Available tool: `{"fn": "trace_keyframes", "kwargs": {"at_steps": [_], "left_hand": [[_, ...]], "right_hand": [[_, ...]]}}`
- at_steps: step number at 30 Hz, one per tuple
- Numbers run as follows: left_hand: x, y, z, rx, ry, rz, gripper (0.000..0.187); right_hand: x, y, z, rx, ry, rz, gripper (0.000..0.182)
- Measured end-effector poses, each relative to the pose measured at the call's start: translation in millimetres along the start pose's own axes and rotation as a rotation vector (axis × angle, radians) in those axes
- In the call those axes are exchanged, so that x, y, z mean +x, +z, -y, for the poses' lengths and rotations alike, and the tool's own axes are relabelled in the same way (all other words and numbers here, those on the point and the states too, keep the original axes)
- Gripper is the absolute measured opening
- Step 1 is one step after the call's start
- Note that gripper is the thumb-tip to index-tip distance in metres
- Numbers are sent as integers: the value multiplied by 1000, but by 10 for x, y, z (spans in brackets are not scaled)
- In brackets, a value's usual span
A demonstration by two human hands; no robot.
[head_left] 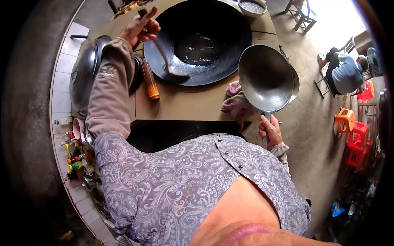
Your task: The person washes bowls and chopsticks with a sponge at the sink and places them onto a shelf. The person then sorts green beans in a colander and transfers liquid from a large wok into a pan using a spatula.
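Note:
A large black wok (197, 78) is set into the stove top (184, 102), with a little dark liquid shining at its bottom. At the wok's left rim, my left hand (141, 29) holds a long-handled spatula (161, 51), thumb stretched out along the handle. Its flat blade rests on the wok's near-left wall. My right hand (271, 129) is wrapped round the short handle of a small metal pan (266, 76), held tilted beside the wok's right rim. Close to that pan lies a crumpled pinkish cloth (235, 98). A bamboo brush (150, 84) lies left of the wok.
A white bowl (252, 7) stands at the back right of the stove. Left is a big metal lid (84, 76), with bottles (76, 158) along the tiled ledge. Across the floor, a person (347, 74) sits near orange and red stools (344, 119).

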State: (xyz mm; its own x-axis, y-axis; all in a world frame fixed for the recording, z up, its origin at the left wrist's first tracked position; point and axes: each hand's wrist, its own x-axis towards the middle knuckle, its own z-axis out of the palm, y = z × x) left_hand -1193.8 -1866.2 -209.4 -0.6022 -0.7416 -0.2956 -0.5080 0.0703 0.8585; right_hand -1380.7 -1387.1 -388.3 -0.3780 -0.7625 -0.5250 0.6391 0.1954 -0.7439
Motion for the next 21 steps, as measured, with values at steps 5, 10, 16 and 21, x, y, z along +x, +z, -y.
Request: {"fn": "trace_keyframes", "kwargs": {"at_steps": [5, 10, 16, 21], "left_hand": [[50, 175, 444, -104, -146, 8, 46], [250, 1345, 1153, -693, 47, -203, 20], [726, 1167, 846, -653, 163, -244, 23], [133, 545, -99, 92, 123, -141, 47]], "right_hand": [[25, -110, 7, 12, 12, 4, 19], [16, -142, 70, 2, 24, -58, 19], [19, -172, 141, -39, 38, -39, 19], [60, -183, 203, -57, 39, -27, 19]]}}
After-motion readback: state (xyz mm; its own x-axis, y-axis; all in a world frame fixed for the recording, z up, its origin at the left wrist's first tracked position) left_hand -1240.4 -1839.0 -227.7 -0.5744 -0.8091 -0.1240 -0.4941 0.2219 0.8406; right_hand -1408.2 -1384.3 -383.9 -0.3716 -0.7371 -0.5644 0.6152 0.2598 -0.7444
